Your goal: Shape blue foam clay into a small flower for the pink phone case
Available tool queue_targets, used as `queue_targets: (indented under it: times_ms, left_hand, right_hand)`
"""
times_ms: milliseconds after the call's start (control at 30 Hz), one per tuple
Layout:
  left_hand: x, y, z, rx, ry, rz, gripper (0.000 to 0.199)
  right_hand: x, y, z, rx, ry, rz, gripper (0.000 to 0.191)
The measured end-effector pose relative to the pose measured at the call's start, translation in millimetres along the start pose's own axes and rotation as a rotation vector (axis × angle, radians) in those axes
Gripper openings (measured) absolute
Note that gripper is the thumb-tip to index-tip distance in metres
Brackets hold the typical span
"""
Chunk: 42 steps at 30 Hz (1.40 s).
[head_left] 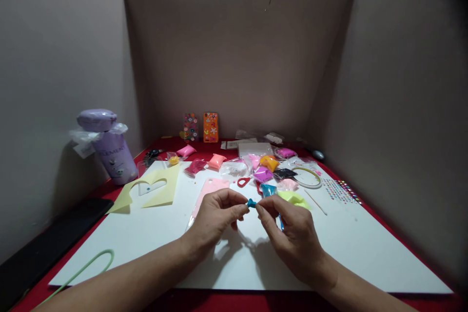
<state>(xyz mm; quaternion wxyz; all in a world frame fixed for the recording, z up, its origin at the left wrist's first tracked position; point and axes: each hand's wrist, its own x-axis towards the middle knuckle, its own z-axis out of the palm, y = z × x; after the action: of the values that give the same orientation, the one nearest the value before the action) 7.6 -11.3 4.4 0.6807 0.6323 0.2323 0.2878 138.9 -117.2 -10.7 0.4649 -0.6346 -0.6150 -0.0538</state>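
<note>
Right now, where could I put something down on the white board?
The biggest bare patch on the white board is front right, between the right hand and the board's right edge. A smaller one, front left, lies between the yellow paper and the green cord. The back middle is crowded with colourful packets.

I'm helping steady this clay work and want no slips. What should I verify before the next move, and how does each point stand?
1. Left hand holding the teal clay piece: ok, pinched at one end.
2. Right hand holding it too: ok, at the opposite end.
3. Pink phone case fully visible: not ok, partly hidden behind the left hand.
4. Cotton swab apart from the right hand: ok.
5. Teal packet sealed: cannot tell.
</note>
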Motion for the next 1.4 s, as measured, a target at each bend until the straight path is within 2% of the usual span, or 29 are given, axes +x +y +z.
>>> queue_targets:
  times_ms: [733,1267,1400]
  left_hand:
    - [1.8,-2.6,0.1,0.004,0.061,-0.002,0.015]
    - [1.2,-3.1,-0.4,0.033,0.025,0.001,0.015]
    - [1.1,-2.4,-0.2,0.012,0.021,0.009,0.014]
  right_hand:
    - [0.0,0.5,0.9,-0.032,0.013,-0.149,0.010]
    - [0.2,0.7,-0.8,-0.125,0.013,-0.190,0.009]
    - [1.4,0.4,-1.3,-0.117,0.051,-0.180,0.006]
